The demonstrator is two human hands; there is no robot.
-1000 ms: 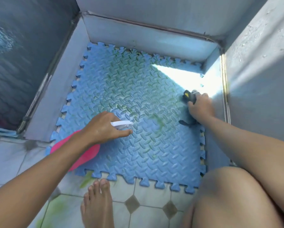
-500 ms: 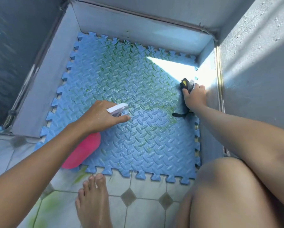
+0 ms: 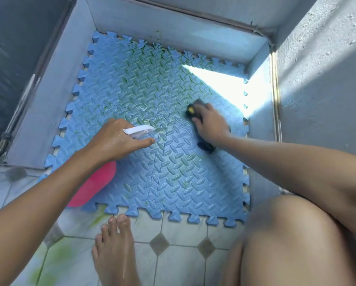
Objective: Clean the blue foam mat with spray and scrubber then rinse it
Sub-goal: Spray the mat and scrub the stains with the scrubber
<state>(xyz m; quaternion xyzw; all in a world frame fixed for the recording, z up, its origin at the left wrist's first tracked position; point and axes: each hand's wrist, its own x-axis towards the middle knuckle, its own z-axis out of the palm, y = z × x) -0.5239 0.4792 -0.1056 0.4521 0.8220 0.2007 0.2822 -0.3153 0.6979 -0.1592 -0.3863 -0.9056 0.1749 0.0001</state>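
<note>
The blue foam mat (image 3: 173, 178), a puzzle-edged square with a raised diamond tread, lies flat on the floor in a corner between grey walls (image 3: 317, 89), its near edge on the pale tiled floor (image 3: 179, 254) just beyond a bare foot (image 3: 115, 250). The step in hand looks like spraying and scrubbing together. The left hand (image 3: 115, 139) is wrapped round the neck of a pink plastic spray bottle (image 3: 94, 186) with a white trigger head, forefinger stretched forward beneath the nozzle, which points across the middle of the mat. The right hand (image 3: 211, 124) has its fingers curled over a black scrubber (image 3: 193, 109) with a yellow spot, pressed to the mat beside the bright sunlit patch (image 3: 218, 83). Green staining (image 3: 152, 79) shows mostly on the far half and centre, so rinsing seems some way off. The next move probably calls for wetting that stained middle, then firm strokes along the tread grooves, with the mat kept from sliding. Compared with a second ago, the scrubber hand has come away from the mat's right edge by the wall and now sits further in towards the centre, while the spray hand holds much the same spot
</note>
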